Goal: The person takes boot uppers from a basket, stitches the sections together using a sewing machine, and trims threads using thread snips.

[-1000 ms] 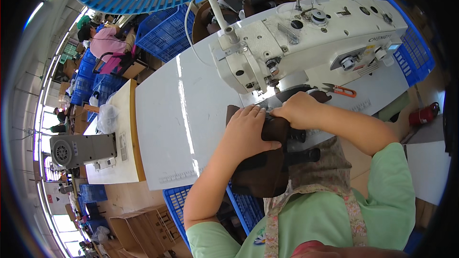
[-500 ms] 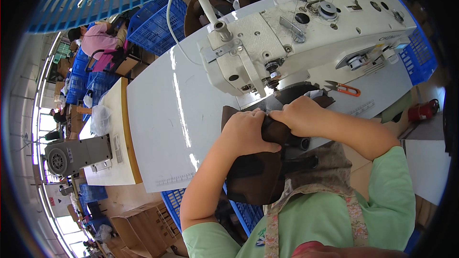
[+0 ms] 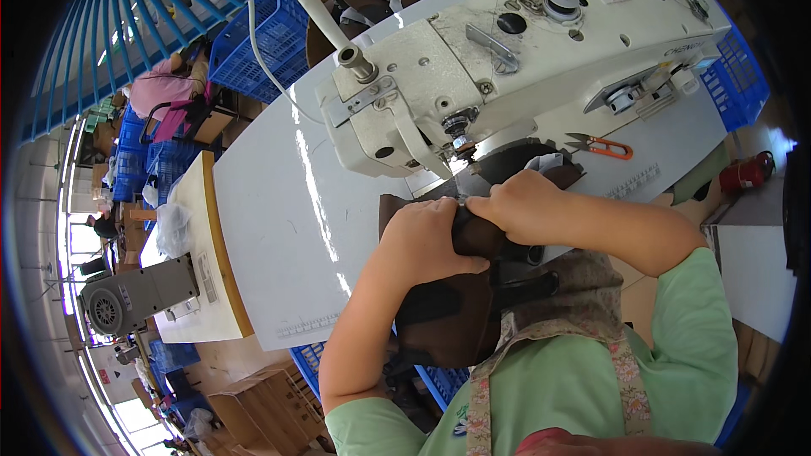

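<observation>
A dark brown fabric piece (image 3: pixel 456 312) lies under the needle area of a white industrial sewing machine (image 3: pixel 507 59) and hangs down over my lap. My left hand (image 3: pixel 422 241) presses flat on the fabric just in front of the presser foot. My right hand (image 3: pixel 519 203) grips the fabric's upper edge right beside it, knuckles up, close to the needle. Both hands touch each other over the cloth. The needle itself is mostly hidden behind my hands.
Orange-handled snips (image 3: pixel 604 148) lie on the white table (image 3: pixel 279 236) right of the machine. Blue plastic crates (image 3: pixel 253 34) stand behind the table. A grey motor (image 3: pixel 127 300) sits at the left bench. Another person in pink (image 3: pixel 165 93) works far left.
The view has come closer to the machine. My hands have shifted slightly up toward the needle, still holding the brown fabric.
</observation>
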`<state>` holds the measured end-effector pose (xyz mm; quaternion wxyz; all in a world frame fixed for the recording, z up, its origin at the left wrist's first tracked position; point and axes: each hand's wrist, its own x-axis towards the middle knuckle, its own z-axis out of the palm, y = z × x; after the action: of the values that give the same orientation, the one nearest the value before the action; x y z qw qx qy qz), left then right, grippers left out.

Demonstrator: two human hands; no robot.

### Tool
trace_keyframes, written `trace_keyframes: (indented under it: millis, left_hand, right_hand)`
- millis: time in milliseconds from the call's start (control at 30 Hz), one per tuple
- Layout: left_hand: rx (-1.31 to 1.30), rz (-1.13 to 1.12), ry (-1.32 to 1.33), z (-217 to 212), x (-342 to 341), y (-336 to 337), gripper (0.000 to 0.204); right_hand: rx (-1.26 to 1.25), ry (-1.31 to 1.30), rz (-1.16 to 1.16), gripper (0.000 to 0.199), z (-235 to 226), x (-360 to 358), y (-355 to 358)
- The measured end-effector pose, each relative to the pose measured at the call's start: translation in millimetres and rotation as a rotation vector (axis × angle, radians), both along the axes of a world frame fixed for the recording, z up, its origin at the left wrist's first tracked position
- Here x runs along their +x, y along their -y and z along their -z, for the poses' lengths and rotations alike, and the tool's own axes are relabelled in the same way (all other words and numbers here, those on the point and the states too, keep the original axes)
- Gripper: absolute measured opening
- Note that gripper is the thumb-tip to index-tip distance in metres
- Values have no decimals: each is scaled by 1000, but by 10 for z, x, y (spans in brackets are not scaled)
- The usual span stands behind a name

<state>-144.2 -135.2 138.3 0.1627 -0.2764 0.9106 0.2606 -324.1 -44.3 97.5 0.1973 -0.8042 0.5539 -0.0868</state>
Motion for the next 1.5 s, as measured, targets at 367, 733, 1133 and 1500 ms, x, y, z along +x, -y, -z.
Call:
trace_keyframes:
  millis: [367,733,1133,1500]
  left_hand:
    - [-42,6,-27,10,2,-28,75]
    - [-91,0,-45,34,-7,-86,78]
    - [-82,-34,-18,15,-8,-91,77]
    - [-75,-32,-31,3,-15,-22,75]
  right_hand:
    - [-5,-1,52,37,11,13,-58]
    - [33,6,405,38,304,-248,513]
    - [35,45,409,41,421,-278,518]
    - [105,-34,399,32,414,-289,636]
